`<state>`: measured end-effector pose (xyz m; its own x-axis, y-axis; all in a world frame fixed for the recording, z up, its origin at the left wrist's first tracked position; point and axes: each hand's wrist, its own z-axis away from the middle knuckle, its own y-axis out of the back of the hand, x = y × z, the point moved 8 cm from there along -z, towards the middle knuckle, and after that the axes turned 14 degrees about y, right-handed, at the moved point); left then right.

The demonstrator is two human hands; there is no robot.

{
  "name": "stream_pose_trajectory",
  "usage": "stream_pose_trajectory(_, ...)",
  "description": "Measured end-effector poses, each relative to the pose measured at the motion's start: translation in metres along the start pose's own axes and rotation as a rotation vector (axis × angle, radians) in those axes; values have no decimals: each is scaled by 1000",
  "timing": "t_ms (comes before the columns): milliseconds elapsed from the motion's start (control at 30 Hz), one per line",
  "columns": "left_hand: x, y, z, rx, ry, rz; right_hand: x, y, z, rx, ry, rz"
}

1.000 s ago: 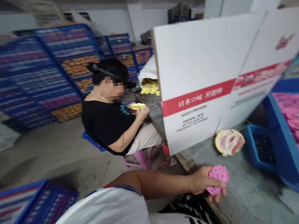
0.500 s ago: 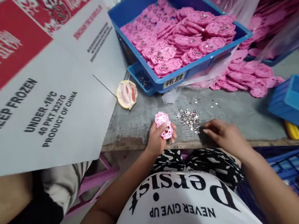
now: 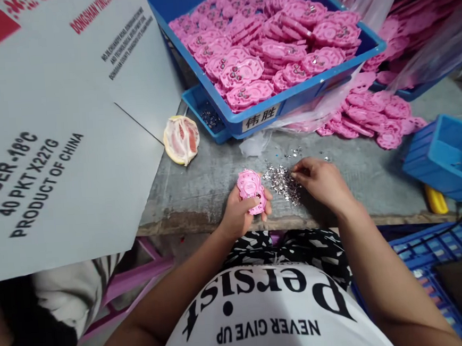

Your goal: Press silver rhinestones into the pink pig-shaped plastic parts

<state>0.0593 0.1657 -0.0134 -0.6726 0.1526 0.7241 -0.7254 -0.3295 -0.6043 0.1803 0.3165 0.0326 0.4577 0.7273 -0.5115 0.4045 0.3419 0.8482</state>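
Pink plastic piece clamped in left hand, right hand pinching at silver bits, blue crate behind.

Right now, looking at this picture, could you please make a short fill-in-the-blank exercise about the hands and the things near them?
1. The left hand holds one ____ plastic piece.
2. The right hand reaches into a small pile of shiny ____ bits on the table.
3. Many more such pieces fill the ____ crate behind the hands.
4. A printed cardboard sheet lies to the ____ of the hands.

Missing words: pink; silver; blue; left
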Motion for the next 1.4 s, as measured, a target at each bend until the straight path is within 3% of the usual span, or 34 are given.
stream_pose_trajectory(267, 15, 10, 3, 188, -176, 94, -48, -23, -46, -215, 260, 109)
stream_pose_trajectory(500, 12, 10, 2, 170, -159, 108, -69, -49, -62, -325, 419, 304)
stream_pose_trajectory(733, 10, 9, 1, 163, -130, 111, -72, -60, -60, -331, 414, 328)
stream_pose_trajectory(833, 9, 9, 0, 149, -122, 122, -58, -52, -60, -213, 345, 96)
stream_pose_trajectory(1000, 9, 8, 1, 127, -120, 135, -21, -38, -48, 15, 61, -596)
stream_pose_trajectory(1100, 8, 8, 2, 118, -110, 123, -13, -39, -38, 59, -85, -928)
stream_pose_trajectory(1400, 8, 7, 2, 110, -103, 92, -4, -29, -28, 87, -191, -1180)
